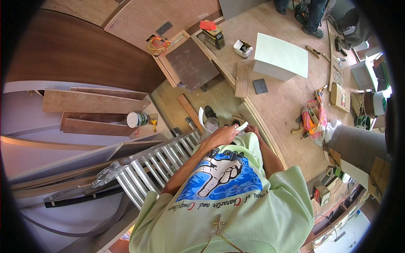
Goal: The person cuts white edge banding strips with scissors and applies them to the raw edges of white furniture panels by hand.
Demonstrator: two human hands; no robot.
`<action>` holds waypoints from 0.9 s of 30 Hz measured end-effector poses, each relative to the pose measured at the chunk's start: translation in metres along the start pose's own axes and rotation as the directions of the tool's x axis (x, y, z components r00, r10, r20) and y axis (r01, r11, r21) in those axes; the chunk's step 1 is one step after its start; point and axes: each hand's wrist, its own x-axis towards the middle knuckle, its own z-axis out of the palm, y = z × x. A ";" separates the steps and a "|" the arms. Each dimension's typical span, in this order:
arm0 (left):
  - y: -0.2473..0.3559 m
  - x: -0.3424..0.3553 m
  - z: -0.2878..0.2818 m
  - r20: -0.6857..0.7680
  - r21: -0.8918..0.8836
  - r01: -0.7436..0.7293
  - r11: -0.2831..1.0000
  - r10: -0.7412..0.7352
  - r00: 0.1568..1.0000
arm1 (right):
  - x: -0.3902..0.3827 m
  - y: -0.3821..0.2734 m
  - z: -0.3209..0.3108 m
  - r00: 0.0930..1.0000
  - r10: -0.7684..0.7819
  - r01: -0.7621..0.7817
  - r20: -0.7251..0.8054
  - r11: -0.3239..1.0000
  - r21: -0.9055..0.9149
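In front of my waist, my left hand (226, 134) is closed around a narrow, flexible white strip (242, 126). One end of the strip sticks out toward my other hand; what looks like its other part curls up beyond my left fingers. Close beside that short end is my right hand (252, 130), its fingers bent together near the edge of the wooden worktable (278, 122). Whatever the right fingers pinch, if anything, is too small to see.
To the left, a metal ladder (147, 168) lies near planks (93, 101), a white paint tub (134, 119) and a brush (154, 123). The table bears a white box (280, 57), a can (215, 38), a dark square piece (260, 86) and a tool bag (314, 120). A person's legs (314, 19) stand beyond.
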 end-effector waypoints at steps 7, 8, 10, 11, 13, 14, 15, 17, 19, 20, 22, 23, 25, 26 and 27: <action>0.004 0.003 -0.001 0.015 0.056 0.010 0.998 -0.011 1.000 | 0.004 0.000 -0.003 0.999 0.041 -0.041 -0.012 0.999 0.007; 0.006 0.004 -0.001 0.012 0.061 0.006 0.998 -0.007 1.000 | 0.005 0.000 -0.004 0.998 0.057 -0.057 -0.017 0.998 -0.005; 0.008 0.003 -0.002 0.007 0.065 0.010 0.998 -0.010 1.000 | 0.004 -0.003 -0.002 0.998 0.061 -0.061 -0.014 0.998 -0.004; 0.008 0.003 -0.003 0.006 0.065 0.015 0.998 -0.015 1.000 | 0.002 -0.003 -0.001 0.999 0.048 -0.048 -0.009 0.999 0.010; 0.007 0.005 -0.003 0.009 0.058 0.005 0.998 -0.006 1.000 | 0.001 -0.001 -0.002 1.000 0.007 -0.007 0.003 1.000 0.031; 0.006 0.005 -0.002 0.011 0.051 -0.007 0.999 0.006 1.000 | 0.000 0.000 -0.002 1.000 -0.019 0.018 0.013 0.999 0.037; 0.005 0.006 -0.002 0.013 0.043 -0.019 0.999 0.019 1.000 | 0.001 0.002 -0.002 0.999 -0.045 0.044 0.023 0.998 0.043; 0.002 0.006 -0.001 0.000 0.032 -0.030 0.999 0.030 1.000 | 0.003 0.006 -0.003 0.999 -0.034 0.032 0.037 0.998 0.059; 0.001 0.010 0.001 0.003 0.033 -0.046 0.998 0.046 0.999 | 0.005 0.008 -0.007 1.000 -0.020 0.019 0.018 0.998 0.058; 0.001 0.012 0.001 0.008 0.037 -0.052 0.998 0.052 0.999 | 0.006 0.009 -0.008 1.000 -0.010 0.010 -0.003 0.999 0.046; 0.004 0.009 -0.001 0.012 0.055 -0.022 0.998 0.022 1.000 | 0.004 0.004 -0.004 1.000 0.018 -0.018 -0.001 0.999 0.040; 0.006 0.008 -0.003 0.022 0.076 0.002 0.997 -0.004 1.000 | 0.003 0.001 -0.002 1.000 0.028 -0.028 0.008 0.998 0.053; 0.008 0.005 -0.005 0.022 0.081 0.032 0.996 -0.034 0.999 | 0.001 -0.005 0.003 0.999 0.047 -0.047 0.011 0.998 0.046; 0.009 0.004 -0.005 0.016 0.068 0.032 0.997 -0.033 0.999 | 0.000 -0.009 0.004 0.999 0.053 -0.053 0.000 0.998 0.029; 0.009 0.005 -0.005 0.011 0.056 0.029 0.998 -0.030 0.999 | 0.001 -0.007 0.001 0.998 0.057 -0.057 -0.015 0.998 0.013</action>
